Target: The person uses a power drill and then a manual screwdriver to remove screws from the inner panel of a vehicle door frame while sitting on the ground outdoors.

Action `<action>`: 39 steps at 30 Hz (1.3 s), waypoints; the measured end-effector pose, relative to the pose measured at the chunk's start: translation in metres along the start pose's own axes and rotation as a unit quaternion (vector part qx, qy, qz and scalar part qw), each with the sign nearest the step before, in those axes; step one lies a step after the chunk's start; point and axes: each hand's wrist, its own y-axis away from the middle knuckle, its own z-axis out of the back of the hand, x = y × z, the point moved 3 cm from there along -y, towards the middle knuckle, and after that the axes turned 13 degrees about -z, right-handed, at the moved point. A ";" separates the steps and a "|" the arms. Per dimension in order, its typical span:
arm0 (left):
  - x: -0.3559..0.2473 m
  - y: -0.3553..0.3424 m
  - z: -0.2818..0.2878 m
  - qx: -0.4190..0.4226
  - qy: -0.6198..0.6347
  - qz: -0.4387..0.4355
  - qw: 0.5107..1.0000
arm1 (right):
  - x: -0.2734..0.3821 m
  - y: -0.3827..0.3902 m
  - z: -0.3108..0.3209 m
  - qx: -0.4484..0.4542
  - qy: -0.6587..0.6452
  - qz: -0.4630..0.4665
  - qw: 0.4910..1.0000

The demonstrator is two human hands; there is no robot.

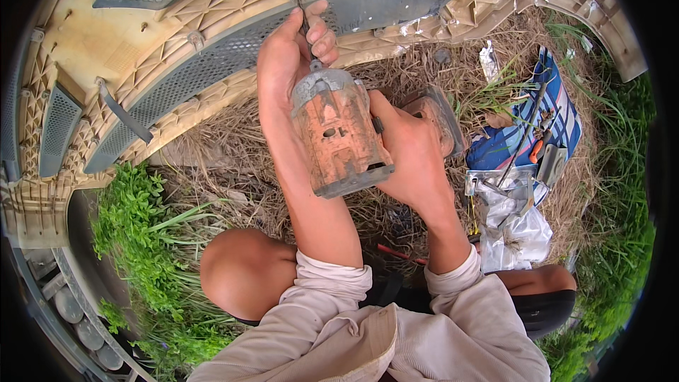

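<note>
A worn orange cylindrical housing [332, 127], with a grey metal top and a dark squared base, is held tilted in front of me. My right hand [410, 152] is closed around its right side, with the fingers mostly hidden behind it. My left hand [300, 42] is raised above the grey top. Its thumb and fingers pinch a thin dark strip [307, 25], which runs down to a small eyelet on the housing. Just beyond my right hand lies another orange piece with a grey, squared rim [442, 124], partly covered by the hand.
A large tan plastic panel [106, 32] with dark mesh inserts arches across the far side and left. On the right, a blue plaid cloth [495, 147] carries several tools; a clear plastic bag [520, 237] lies nearer. Dry grass [226, 163] covers the ground, with green plants [141, 219] at left.
</note>
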 end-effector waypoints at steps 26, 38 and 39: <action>0.002 -0.012 -0.004 -0.010 -0.025 -0.036 0.999 | -0.012 -0.002 -0.046 0.033 -0.230 -0.004 0.973; 0.008 0.016 0.017 -0.007 -0.106 -0.059 0.993 | -0.022 0.024 -0.056 0.056 -0.097 0.026 0.993; 0.009 0.022 0.028 -0.023 -0.091 -0.061 0.994 | -0.023 0.028 -0.058 0.064 -0.070 0.035 0.995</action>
